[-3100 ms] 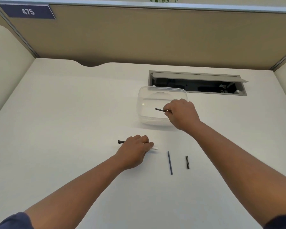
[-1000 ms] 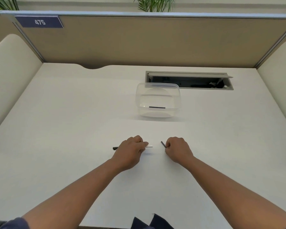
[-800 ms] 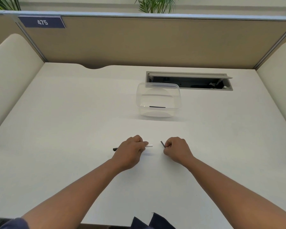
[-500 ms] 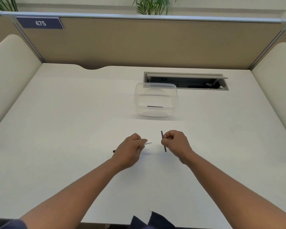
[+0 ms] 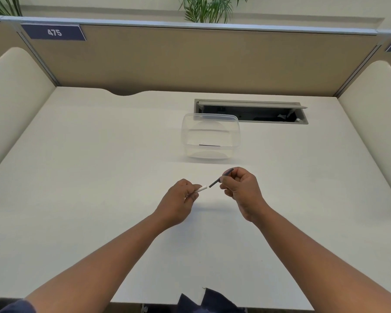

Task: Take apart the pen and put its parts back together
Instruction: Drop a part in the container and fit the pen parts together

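Note:
My left hand grips the pen barrel, and only the barrel's white end sticks out past my fingers, pointing up and to the right. My right hand pinches a thin dark pen part that slants from upper right down to lower left. The dark part's lower tip sits just off the white end, almost touching it. Both hands hover above the white desk. Another dark pen part lies inside the clear container behind my hands.
An open cable tray is set into the desk behind the container. Beige partition walls close in the desk at the back and on both sides. A dark cloth shows at the near edge.
Both hands have lifted off the desk. My right hand turned the dark part from upright to slanted and brought its tip to the barrel's white end.

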Tool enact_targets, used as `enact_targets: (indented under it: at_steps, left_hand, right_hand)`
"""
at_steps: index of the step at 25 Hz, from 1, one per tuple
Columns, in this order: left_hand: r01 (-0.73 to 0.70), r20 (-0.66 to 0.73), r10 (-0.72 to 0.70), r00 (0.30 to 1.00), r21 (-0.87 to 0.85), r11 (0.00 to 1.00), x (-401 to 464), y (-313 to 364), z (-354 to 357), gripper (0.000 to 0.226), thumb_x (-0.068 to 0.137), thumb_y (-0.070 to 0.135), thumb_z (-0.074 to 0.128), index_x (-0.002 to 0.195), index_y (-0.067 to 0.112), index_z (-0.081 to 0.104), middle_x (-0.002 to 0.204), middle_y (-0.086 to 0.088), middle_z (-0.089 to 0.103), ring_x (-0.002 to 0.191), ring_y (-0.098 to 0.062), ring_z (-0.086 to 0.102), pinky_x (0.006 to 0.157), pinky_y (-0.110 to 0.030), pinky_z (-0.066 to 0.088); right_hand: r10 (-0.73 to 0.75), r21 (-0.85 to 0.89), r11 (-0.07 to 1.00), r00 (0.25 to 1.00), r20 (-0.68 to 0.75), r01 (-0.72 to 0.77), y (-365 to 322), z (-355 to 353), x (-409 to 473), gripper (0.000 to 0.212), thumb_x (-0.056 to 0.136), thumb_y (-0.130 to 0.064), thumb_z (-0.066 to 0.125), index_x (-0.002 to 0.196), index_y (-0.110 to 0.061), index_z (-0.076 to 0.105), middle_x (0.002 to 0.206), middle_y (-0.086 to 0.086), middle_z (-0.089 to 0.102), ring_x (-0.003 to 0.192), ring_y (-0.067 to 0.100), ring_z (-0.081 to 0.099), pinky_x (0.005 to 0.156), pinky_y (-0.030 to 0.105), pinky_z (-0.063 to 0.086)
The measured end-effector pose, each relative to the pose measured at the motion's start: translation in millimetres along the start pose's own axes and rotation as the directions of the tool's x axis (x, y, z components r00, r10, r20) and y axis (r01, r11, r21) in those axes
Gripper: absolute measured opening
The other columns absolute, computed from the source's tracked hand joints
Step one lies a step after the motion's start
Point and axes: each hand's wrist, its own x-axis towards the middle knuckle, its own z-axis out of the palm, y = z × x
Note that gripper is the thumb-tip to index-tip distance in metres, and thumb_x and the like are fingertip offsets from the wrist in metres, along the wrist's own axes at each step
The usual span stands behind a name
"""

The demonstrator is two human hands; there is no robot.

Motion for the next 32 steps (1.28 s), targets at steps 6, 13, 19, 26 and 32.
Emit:
enact_targets:
  at_steps: [6,13,19,26,32]
  left_hand:
    - [0.002,0.009,-0.002,1.0,-0.04,0.999,-0.9,-0.9,1.7,0.028,0.102,0.014,0.056,0.124,0.023,0.07,0.099,0.001,0.059,0.094,-0.016,0.056,0.08,-0.022,0.044]
    - [0.017,0.014,-0.016,1.0,-0.078,0.997,1.5,-2.2,0.4,0.027,0.102,0.016,0.056,0.122,0.027,0.071,0.098,0.001,0.062,0.093,-0.013,0.057,0.081,-0.025,0.045]
    - [0.036,0.008,-0.036,0.999,-0.092,0.995,2.2,-3.9,-0.8,0.023,0.1,0.02,0.059,0.112,0.035,0.073,0.093,0.007,0.065,0.089,-0.005,0.055,0.079,-0.025,0.046]
    - [0.006,-0.067,-0.019,0.998,-0.189,0.982,4.5,-1.2,1.8,0.023,0.099,0.019,0.064,0.115,0.031,0.075,0.101,0.017,0.071,0.094,0.001,0.061,0.079,-0.009,0.045]
    - [-0.011,-0.085,-0.01,0.996,-0.244,0.97,4.2,0.2,5.2,0.021,0.098,0.018,0.065,0.113,0.03,0.075,0.11,0.012,0.073,0.1,-0.002,0.064,0.083,-0.009,0.047]
  right_hand:
    - [0.018,0.035,0.999,1.0,0.008,-0.018,3.1,1.9,-1.5,0.008,0.084,-0.006,0.071,0.084,-0.014,0.068,0.073,0.0,0.07,0.067,0.013,0.066,0.069,0.031,0.049]
    - [0.036,0.063,0.997,0.999,0.032,-0.038,5.3,5.4,-2.5,0.01,0.083,-0.007,0.073,0.082,-0.015,0.069,0.074,0.003,0.07,0.068,0.016,0.065,0.068,0.032,0.047]
    - [0.023,-0.036,0.999,0.993,0.111,-0.02,8.5,5.1,-5.9,0.007,0.084,-0.016,0.08,0.088,-0.015,0.075,0.078,-0.001,0.068,0.071,0.013,0.061,0.065,0.025,0.048]
    - [0.036,-0.087,0.996,0.998,0.049,-0.031,18.2,-3.0,-5.4,0.016,0.085,-0.009,0.077,0.1,-0.014,0.073,0.083,0.005,0.063,0.074,0.015,0.058,0.065,0.024,0.048]
    - [0.038,-0.259,0.964,0.996,-0.079,-0.057,38.7,-23.7,1.9,0.015,0.084,-0.009,0.071,0.094,-0.02,0.072,0.076,-0.001,0.062,0.067,0.011,0.056,0.067,0.026,0.047]
